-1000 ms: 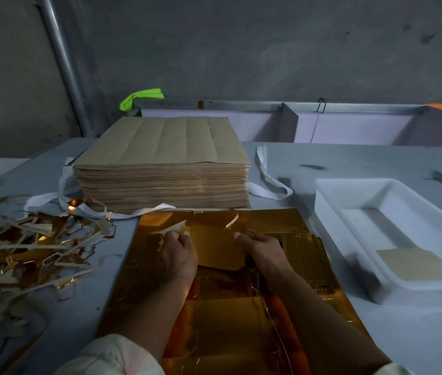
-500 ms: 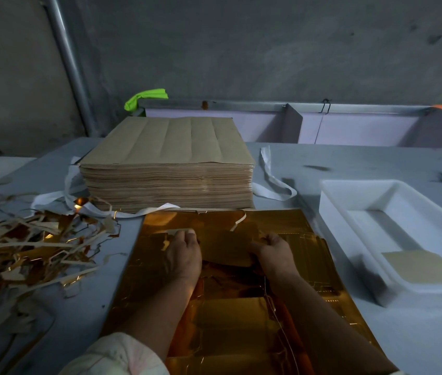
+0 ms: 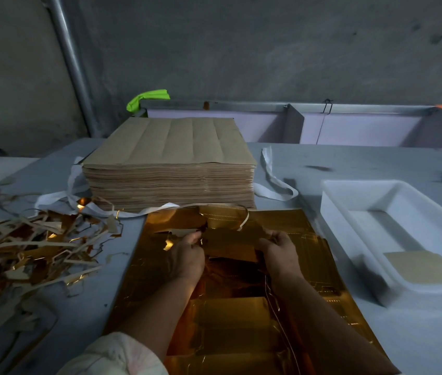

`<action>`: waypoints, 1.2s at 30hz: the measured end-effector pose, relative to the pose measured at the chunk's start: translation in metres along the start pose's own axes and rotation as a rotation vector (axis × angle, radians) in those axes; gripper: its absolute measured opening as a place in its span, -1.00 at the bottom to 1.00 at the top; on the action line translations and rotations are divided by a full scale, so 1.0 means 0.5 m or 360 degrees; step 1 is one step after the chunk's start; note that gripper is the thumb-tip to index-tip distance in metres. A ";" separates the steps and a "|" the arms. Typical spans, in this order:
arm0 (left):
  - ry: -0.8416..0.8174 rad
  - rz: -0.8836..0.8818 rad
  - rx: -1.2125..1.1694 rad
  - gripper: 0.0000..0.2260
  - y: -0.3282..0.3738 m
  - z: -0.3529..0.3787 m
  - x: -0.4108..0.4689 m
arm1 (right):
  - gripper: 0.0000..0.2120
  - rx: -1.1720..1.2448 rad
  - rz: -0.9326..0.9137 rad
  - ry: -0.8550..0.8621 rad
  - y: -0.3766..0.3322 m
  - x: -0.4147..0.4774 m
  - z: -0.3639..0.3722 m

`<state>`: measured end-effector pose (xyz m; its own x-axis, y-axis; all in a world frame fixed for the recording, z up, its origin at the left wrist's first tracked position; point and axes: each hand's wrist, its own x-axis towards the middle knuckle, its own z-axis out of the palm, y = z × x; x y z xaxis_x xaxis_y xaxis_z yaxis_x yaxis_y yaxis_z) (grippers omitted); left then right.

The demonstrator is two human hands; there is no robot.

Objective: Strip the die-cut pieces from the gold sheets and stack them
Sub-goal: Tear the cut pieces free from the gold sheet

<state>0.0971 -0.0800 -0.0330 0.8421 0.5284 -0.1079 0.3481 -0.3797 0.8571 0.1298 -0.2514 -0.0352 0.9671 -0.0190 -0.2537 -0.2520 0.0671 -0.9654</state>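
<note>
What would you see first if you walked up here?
The shiny gold sheet in the middle grabs you, where the left hand and right hand hold a cut piece over it. Behind it sits a tall stack of brown sheets, with gold scraps at the left and a white tray at the right.

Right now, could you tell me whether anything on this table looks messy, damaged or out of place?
Torn scrap strips sprawl loose over the table on the left, and white straps lie loose around the brown paper stack. Nothing else stands out.
</note>
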 end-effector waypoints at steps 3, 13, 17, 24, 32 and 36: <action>0.0013 0.0026 -0.0014 -0.57 -0.001 0.000 -0.001 | -0.85 0.0087 0.0009 0.0019 -0.001 0.002 -0.003; 0.0054 -0.0096 -0.0564 -0.80 -0.001 -0.012 0.006 | -0.85 0.0152 0.0013 -0.0006 -0.001 0.003 -0.003; 0.0021 -0.0165 -0.0682 -0.83 0.008 -0.028 0.011 | -0.82 0.0162 0.0006 -0.0030 0.000 0.002 -0.006; -0.0172 -0.0369 -0.0493 -0.71 0.031 -0.017 0.033 | -0.84 0.0244 -0.0016 -0.0174 -0.001 -0.010 -0.021; -0.0185 -0.0364 -0.0452 -0.88 0.033 -0.015 0.043 | -0.81 0.0263 -0.0070 -0.0253 0.005 -0.008 -0.021; -0.0085 -0.0423 -0.0703 -0.89 0.029 -0.020 0.050 | -0.84 0.0277 -0.0080 -0.0240 0.006 -0.007 -0.022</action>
<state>0.1191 -0.0643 -0.0183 0.7721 0.5191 -0.3665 0.3553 0.1255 0.9263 0.1251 -0.2623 -0.0379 0.9758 0.1218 -0.1814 -0.2064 0.2412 -0.9483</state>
